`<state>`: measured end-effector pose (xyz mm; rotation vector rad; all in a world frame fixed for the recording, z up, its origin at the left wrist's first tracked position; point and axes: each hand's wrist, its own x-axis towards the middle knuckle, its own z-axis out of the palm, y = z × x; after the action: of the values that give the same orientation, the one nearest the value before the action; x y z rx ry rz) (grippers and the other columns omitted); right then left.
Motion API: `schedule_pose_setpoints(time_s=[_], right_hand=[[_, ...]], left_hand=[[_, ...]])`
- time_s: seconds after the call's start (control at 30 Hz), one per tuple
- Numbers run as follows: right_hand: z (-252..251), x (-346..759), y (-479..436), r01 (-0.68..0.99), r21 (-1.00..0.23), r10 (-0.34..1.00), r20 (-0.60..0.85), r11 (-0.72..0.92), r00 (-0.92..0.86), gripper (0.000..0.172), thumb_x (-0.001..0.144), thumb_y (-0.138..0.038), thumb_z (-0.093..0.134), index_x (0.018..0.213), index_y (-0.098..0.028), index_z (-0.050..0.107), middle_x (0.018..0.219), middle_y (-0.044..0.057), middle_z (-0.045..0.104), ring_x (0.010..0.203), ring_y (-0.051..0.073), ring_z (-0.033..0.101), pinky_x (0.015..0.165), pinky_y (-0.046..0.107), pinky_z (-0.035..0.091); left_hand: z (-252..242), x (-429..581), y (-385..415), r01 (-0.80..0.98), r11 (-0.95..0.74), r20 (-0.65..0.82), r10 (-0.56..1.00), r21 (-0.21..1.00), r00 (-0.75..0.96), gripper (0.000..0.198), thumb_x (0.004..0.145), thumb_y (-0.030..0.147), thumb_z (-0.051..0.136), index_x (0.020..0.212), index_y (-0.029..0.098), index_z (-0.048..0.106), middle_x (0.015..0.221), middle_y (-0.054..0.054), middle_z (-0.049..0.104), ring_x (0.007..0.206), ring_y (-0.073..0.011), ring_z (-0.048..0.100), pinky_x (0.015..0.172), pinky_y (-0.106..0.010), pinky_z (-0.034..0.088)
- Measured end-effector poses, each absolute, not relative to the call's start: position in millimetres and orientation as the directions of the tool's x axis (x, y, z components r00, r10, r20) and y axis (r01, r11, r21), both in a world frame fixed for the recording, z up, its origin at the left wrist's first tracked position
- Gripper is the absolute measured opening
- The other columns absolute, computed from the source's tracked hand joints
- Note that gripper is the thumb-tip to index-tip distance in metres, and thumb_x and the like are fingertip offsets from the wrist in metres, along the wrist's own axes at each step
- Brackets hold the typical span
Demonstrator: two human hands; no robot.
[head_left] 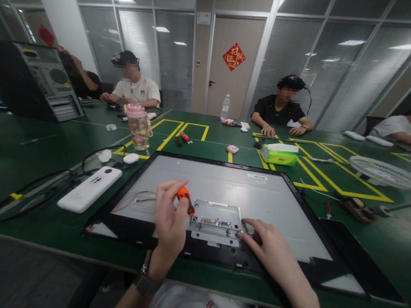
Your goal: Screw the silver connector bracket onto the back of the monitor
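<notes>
A flat display panel (232, 184) with a black frame lies back side up on the table before me. Near its front edge sits a metal bracket (215, 212) with a row of connector ports. My left hand (171, 216) is closed round an orange and black screwdriver (186, 199), which slants down with its tip by the bracket's left end. My right hand (269, 245) rests its thumb and fingers at the bracket's right end, steadying or gripping it; which, I cannot tell. Thin wires (138, 196) run over the panel left of my left hand.
A white power bank (90, 189) and black cables (32, 199) lie at the left, with a pink-lidded bottle (137, 125) beyond. A tissue pack (279, 154) and a round white grille (387, 172) lie farther back. A computer case (38, 78) stands far left. Several people sit opposite.
</notes>
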<state>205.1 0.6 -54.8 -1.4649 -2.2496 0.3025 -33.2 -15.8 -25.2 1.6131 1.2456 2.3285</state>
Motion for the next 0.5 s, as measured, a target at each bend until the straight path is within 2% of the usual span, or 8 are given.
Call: schedule_pose_setpoints(time_s=[0.1, 0.23, 0.4, 0.5], right_hand=[[-53.0, 204.7, 0.1, 0.817, -0.405, 0.911, 0.224, 0.411, -0.347, 0.035, 0.092, -0.042, 0.053, 0.114, -0.018, 0.067, 0.1, 0.011, 0.073, 0.088, 0.028, 0.068, 0.083, 0.042, 0.052], [-51.1, 204.1, -0.6, 0.824, -0.4, 0.916, 0.207, 0.401, -0.345, 0.036, 0.093, -0.041, 0.052, 0.115, -0.017, 0.066, 0.1, 0.011, 0.073, 0.087, 0.028, 0.067, 0.083, 0.041, 0.051], [-51.3, 203.7, -0.3, 0.818, -0.403, 0.911, 0.225, 0.409, -0.345, 0.034, 0.092, -0.042, 0.052, 0.112, -0.02, 0.068, 0.097, 0.01, 0.073, 0.085, 0.027, 0.068, 0.081, 0.04, 0.052], [-50.1, 203.5, -0.4, 0.817, -0.407, 0.912, 0.222, 0.407, -0.344, 0.034, 0.091, -0.042, 0.053, 0.112, -0.019, 0.068, 0.098, 0.011, 0.073, 0.088, 0.028, 0.068, 0.082, 0.04, 0.052]], left_hand=[[-23.8, -32.1, -16.8, 0.3, -0.64, 0.697, 0.559, 0.707, -0.45, 0.03, 0.098, 0.028, 0.043, 0.118, 0.019, 0.063, 0.102, -0.009, 0.063, 0.082, -0.0151, 0.063, 0.069, -0.026, 0.054], [-22.8, -32.2, -15.8, 0.341, -0.68, 0.741, 0.464, 0.649, -0.485, 0.019, 0.087, 0.024, 0.062, 0.105, 0.019, 0.067, 0.091, -0.004, 0.059, 0.075, -0.0119, 0.059, 0.069, -0.023, 0.053], [-24.9, -33.2, -15.1, 0.262, -0.65, 0.683, 0.559, 0.713, -0.471, 0.026, 0.096, 0.027, 0.048, 0.114, 0.018, 0.064, 0.097, -0.007, 0.064, 0.08, -0.0145, 0.063, 0.068, -0.025, 0.053], [-25.6, -33.5, -14.6, 0.338, -0.675, 0.736, 0.473, 0.656, -0.484, 0.019, 0.088, 0.023, 0.061, 0.106, 0.018, 0.066, 0.095, -0.005, 0.061, 0.081, -0.014, 0.061, 0.073, -0.025, 0.053]])
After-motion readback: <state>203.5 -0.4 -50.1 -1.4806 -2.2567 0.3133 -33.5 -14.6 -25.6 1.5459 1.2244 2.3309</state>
